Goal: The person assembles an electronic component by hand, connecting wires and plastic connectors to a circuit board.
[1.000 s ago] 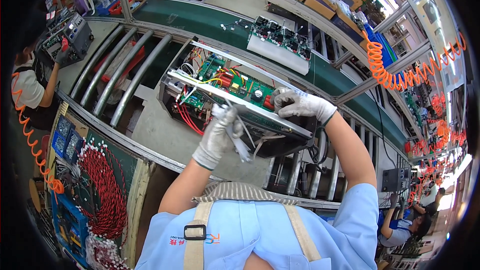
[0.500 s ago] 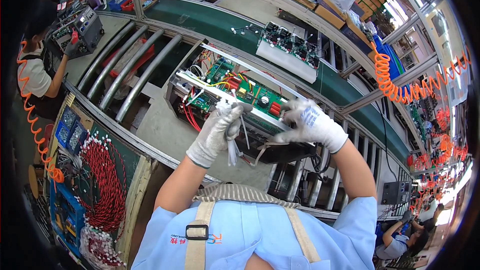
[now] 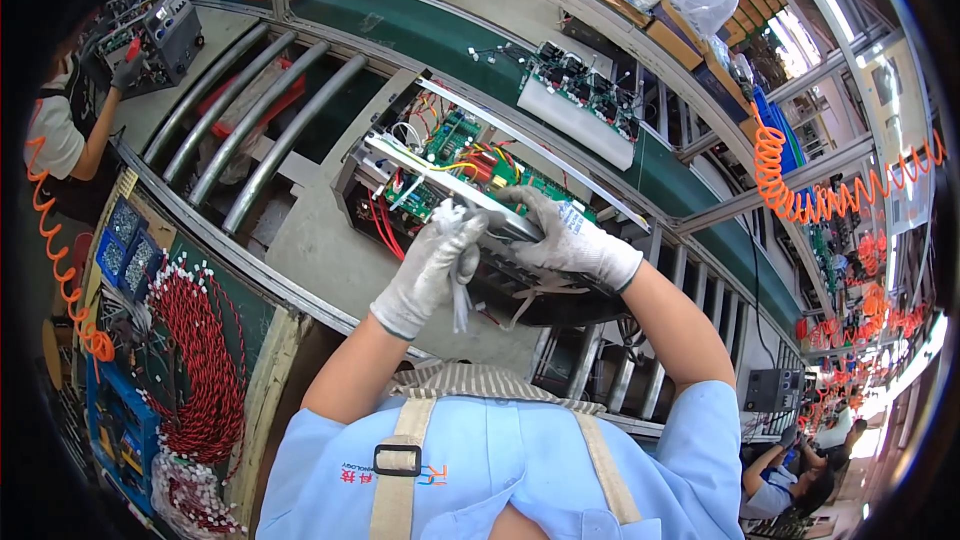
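Note:
My left hand (image 3: 428,268), in a white glove with grey fingertips, is closed around a bundle of white cable ties (image 3: 460,308) whose ends hang below the fist. My right hand (image 3: 572,242), gloved alike, has its fingers bent toward the left fingertips, so the two hands almost meet; what is between its fingers is hidden. Both hands are over the front edge of an open metal chassis (image 3: 350,190). Inside it lie green circuit boards (image 3: 455,135) with red, yellow and white wires. A loose pale strap (image 3: 545,292) shows below the right hand.
The chassis stands on a roller conveyor (image 3: 300,135). Behind it, a green belt carries another board assembly (image 3: 580,115). At left are red-black twisted wires (image 3: 200,370), blue screw bins (image 3: 130,250) and a co-worker's arm (image 3: 95,140). Orange coiled hoses (image 3: 770,170) hang at right.
My right hand has moved left, from the chassis's right part to beside my left hand, and its fingers have bent inward. My left hand still grips the cable ties.

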Motion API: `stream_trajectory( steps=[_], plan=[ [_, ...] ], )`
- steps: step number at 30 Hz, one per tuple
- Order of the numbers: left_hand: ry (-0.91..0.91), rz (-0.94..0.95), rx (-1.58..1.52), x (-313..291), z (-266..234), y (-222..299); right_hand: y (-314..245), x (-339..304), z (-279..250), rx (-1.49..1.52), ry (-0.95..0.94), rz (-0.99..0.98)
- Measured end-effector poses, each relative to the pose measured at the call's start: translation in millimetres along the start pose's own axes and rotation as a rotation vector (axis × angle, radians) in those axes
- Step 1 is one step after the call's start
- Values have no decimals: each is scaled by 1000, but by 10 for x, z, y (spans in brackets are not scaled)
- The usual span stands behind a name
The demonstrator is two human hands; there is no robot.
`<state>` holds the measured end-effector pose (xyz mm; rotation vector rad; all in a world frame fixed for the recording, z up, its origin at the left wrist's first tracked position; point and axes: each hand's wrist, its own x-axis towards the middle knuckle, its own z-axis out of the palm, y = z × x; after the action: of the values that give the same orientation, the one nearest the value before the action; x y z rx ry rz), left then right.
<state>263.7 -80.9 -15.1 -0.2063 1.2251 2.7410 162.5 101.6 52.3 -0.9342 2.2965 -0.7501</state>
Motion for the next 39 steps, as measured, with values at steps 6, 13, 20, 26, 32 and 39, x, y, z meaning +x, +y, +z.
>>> stream_trajectory(
  steps=[6, 13, 20, 26, 32, 39],
  plan=[
    [-21, 34, -187, 19, -65, 84, 52, 61, -20, 381, -123, -13],
    [-28, 77, 339, -142, -600, 560, 134, 113, -12, 192, -23, -119],
    [31, -6, 183, -21, -234, -338, 10, 84, 1, 407, -67, -10],
    [169, 218, 124, 499, -228, -560, 50, 78, -8, 557, -105, 93],
    [76, 155, 358, 284, -169, -273, -47, 17, -48, 413, -40, 95],
    [141, 68, 425, 233, -123, -233, 344, 64, 178, 208, 208, -105]
  ],
)
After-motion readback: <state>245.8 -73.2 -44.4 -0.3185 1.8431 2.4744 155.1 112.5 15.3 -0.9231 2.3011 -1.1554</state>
